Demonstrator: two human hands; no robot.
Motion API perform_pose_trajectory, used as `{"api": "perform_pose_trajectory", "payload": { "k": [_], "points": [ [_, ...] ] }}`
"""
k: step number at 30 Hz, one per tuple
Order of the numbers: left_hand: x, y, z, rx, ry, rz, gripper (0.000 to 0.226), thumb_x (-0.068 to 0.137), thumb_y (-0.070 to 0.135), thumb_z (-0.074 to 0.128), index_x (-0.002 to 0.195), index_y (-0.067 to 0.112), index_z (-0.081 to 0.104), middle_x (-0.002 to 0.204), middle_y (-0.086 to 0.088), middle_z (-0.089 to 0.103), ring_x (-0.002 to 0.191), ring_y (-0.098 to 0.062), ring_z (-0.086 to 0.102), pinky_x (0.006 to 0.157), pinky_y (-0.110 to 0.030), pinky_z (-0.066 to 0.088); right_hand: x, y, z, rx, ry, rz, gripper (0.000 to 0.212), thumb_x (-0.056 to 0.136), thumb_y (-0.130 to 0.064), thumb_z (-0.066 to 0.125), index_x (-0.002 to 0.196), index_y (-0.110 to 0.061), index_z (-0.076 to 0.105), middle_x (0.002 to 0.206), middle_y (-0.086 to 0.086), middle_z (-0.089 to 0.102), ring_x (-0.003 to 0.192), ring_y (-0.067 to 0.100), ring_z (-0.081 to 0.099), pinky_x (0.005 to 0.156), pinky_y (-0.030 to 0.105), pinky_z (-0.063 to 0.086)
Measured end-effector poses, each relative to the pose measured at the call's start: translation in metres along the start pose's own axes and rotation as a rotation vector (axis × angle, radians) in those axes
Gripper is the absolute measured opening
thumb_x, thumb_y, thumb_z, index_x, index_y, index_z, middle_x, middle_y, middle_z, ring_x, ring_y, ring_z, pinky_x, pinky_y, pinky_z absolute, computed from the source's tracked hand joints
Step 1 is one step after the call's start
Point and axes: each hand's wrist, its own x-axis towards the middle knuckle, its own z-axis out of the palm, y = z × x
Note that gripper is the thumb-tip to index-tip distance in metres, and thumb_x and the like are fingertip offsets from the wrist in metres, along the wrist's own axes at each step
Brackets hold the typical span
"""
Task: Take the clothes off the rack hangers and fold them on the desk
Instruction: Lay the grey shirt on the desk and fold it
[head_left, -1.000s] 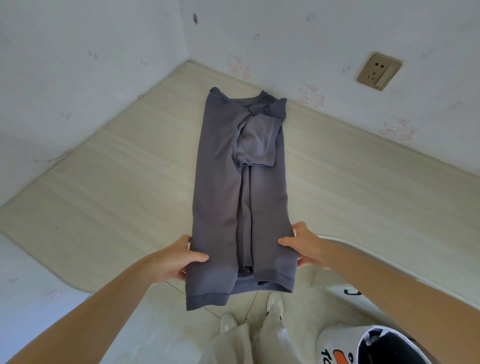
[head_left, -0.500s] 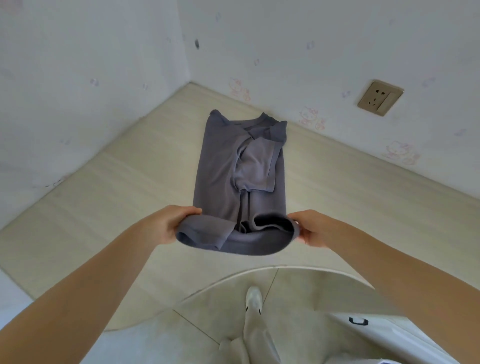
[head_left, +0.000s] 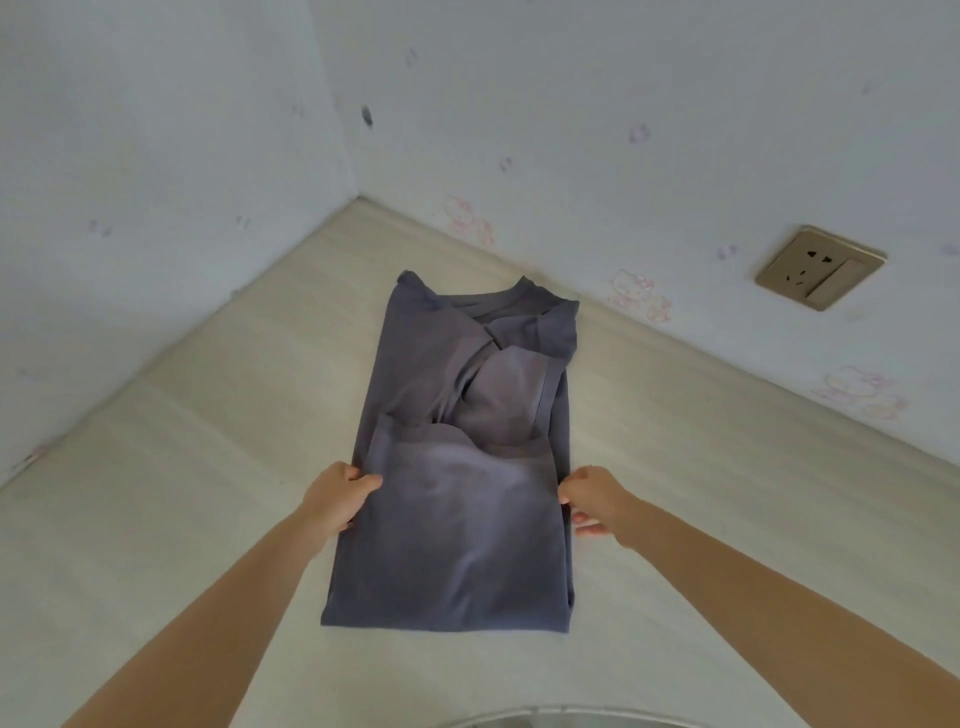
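A grey-purple T-shirt (head_left: 467, 545) lies lengthwise on the pale wooden desk (head_left: 171, 467), its collar toward the wall corner. Its sides and sleeves are folded inward, and its lower part is doubled up over the middle, with the hem lying across the chest. My left hand (head_left: 340, 493) grips the left edge of that folded-over layer, thumb on top. My right hand (head_left: 592, 501) pinches the right edge at the same height, fingers curled. Both forearms reach in from the bottom of the view.
The desk sits in a corner between two white walls with faint pink cartoon stickers. A brass-coloured wall socket (head_left: 818, 267) is on the right wall above the desk. The desk's curved front edge (head_left: 550, 713) shows at the bottom.
Both hands lifted the shirt's bottom hem off the desk's front edge and carried it away from me, laying it over the shirt's middle. The camera view also tilted up.
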Motion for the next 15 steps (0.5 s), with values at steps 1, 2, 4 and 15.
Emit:
{"api": "perform_pose_trajectory", "payload": {
  "k": [1, 2, 4, 15],
  "points": [
    [0.001, -0.002, 0.001, -0.004, -0.009, 0.01, 0.03, 0.091, 0.032, 0.062, 0.104, 0.006, 0.058, 0.098, -0.008, 0.061, 0.094, -0.03, 0.061, 0.081, -0.041, 0.053, 0.003, -0.005, 0.002, -0.033, -0.001, -0.044, 0.011, 0.086, -0.011, 0.057, 0.097, -0.01, 0.055, 0.082, 0.007, 0.054, 0.072, 0.021, 0.054, 0.072, 0.033, 0.052],
    [0.002, -0.002, 0.001, 0.007, -0.009, 0.022, 0.032, 0.089, 0.034, 0.065, 0.101, 0.005, 0.059, 0.095, -0.007, 0.062, 0.095, -0.032, 0.062, 0.081, -0.041, 0.051, 0.004, -0.011, 0.004, -0.03, -0.018, -0.08, 0.011, 0.087, -0.014, 0.06, 0.095, -0.012, 0.052, 0.084, 0.007, 0.054, 0.076, 0.022, 0.055, 0.071, 0.033, 0.05],
    [0.004, -0.003, 0.002, 0.092, 0.01, 0.064, 0.028, 0.089, 0.031, 0.065, 0.091, 0.003, 0.059, 0.09, -0.007, 0.062, 0.093, -0.033, 0.061, 0.078, -0.039, 0.048, 0.012, -0.018, 0.011, -0.039, -0.034, -0.112, 0.016, 0.09, -0.023, 0.062, 0.095, -0.014, 0.049, 0.098, 0.008, 0.058, 0.094, 0.027, 0.06, 0.072, 0.035, 0.051],
    [0.024, -0.01, 0.0, 0.292, 0.101, 0.283, 0.016, 0.1, 0.023, 0.051, 0.096, 0.008, 0.047, 0.09, -0.008, 0.057, 0.089, -0.033, 0.056, 0.071, -0.033, 0.036, 0.026, -0.007, 0.009, -0.28, 0.197, -0.252, 0.018, 0.099, -0.026, 0.047, 0.102, -0.009, 0.044, 0.092, 0.012, 0.052, 0.089, 0.036, 0.058, 0.072, 0.05, 0.056]
  ]
}}
